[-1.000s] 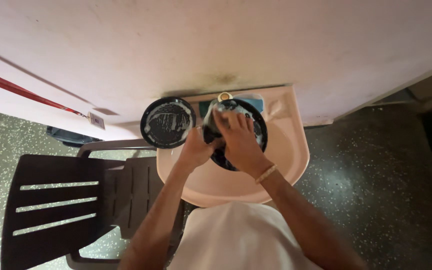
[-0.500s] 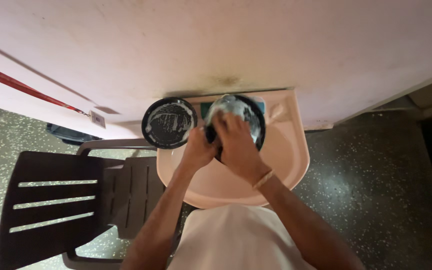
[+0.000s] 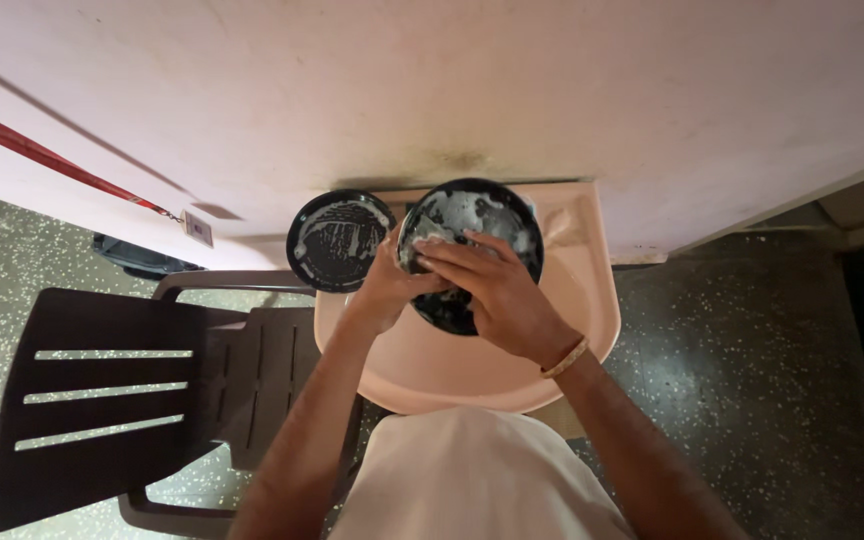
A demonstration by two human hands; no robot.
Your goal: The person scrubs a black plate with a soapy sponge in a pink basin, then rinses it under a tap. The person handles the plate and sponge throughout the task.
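plate in hand: a black round plate [image 3: 472, 215], soapy white all over its face, held up over the pink basin [image 3: 432, 365], tilted so the face looks up at the person

left hand: the left hand [image 3: 384, 290] grips the plate's left rim, fingers curled round the edge, thumb side on the face as far as I can tell

right hand: the right hand [image 3: 497, 290] lies flat on the plate's face, fingers together and pointing left across it, pressing on the suds; can't tell if there's a scrubber under the fingers

which way it lies: the plate sits just beyond both hands, toward the wall [image 3: 452, 90]; the right hand covers its lower middle, the left only catches the edge, so the right's the one really on it

other plate: a second black plate [image 3: 337, 240] sits on the basin's left rim, just beside the left hand, not touching the held one

off to the side: dark plastic chair [image 3: 112, 390], left of the basin

wrist: thin bangle [image 3: 565, 358] on the right wrist
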